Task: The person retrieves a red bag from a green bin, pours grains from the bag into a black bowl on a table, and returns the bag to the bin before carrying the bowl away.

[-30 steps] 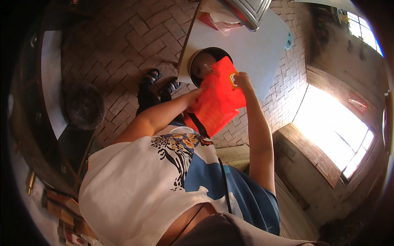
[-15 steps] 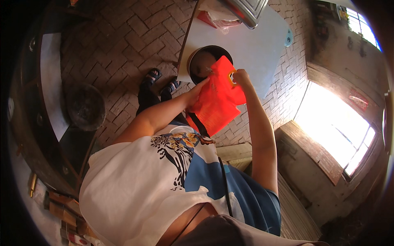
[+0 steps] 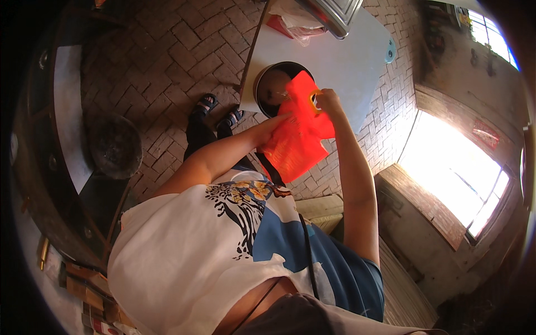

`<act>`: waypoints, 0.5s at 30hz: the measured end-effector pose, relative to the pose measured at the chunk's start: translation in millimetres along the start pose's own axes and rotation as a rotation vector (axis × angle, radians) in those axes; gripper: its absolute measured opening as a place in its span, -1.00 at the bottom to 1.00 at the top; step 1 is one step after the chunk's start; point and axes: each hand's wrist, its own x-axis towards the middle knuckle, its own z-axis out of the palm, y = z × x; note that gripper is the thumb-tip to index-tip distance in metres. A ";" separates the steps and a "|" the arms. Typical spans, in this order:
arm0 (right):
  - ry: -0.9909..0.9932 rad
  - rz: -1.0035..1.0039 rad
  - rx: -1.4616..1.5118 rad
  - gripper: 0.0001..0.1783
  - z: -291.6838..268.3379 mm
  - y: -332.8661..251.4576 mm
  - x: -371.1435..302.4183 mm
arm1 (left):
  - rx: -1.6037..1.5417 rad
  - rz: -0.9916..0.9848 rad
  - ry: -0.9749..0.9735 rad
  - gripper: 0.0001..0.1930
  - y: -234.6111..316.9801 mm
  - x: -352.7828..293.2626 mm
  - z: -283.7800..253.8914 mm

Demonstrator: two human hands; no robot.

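Observation:
A bright red bag [image 3: 298, 148] hangs in front of me, at the near edge of the pale table [image 3: 346, 67]. My left hand [image 3: 275, 124] grips its left side; the fingertips are partly lost against the red. On the other side my right hand [image 3: 328, 101] is closed at a yellow-orange loop [image 3: 314, 100] along the bag's edge. Behind the bag's upper part a round, dark-walled pot [image 3: 262, 89] stands on the table corner. Something brownish shows inside it, and the bag hides its right part.
A silver metal tray-like thing [image 3: 335, 17] and a clear plastic bag [image 3: 296, 22] lie at the table's far end. A dark round basin [image 3: 116, 146] stands at the left by a dark cabinet. Brick floor [image 3: 162, 67] surrounds the table; a bright doorway [image 3: 446, 162] lies right.
My left hand has shifted slightly down and right along the bag. The bag's top has moved a little left, showing more of the loop. My right hand has barely moved.

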 end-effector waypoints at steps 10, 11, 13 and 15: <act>-0.097 0.117 -0.183 -0.72 -0.3 15.9 28.5 | 0.028 0.000 0.077 -0.43 1.0 -0.5 -21.6; -0.088 0.110 -0.217 -0.72 6.6 14.3 29.8 | 0.030 -0.021 0.100 -0.43 2.0 0.9 -20.9; -0.106 0.104 -0.256 -0.69 17.0 14.3 31.1 | 0.051 -0.020 0.126 -0.42 1.4 4.4 -22.8; -0.061 0.086 -0.232 -0.68 19.9 8.7 26.3 | 0.081 0.040 0.135 -0.42 -3.2 6.6 -33.0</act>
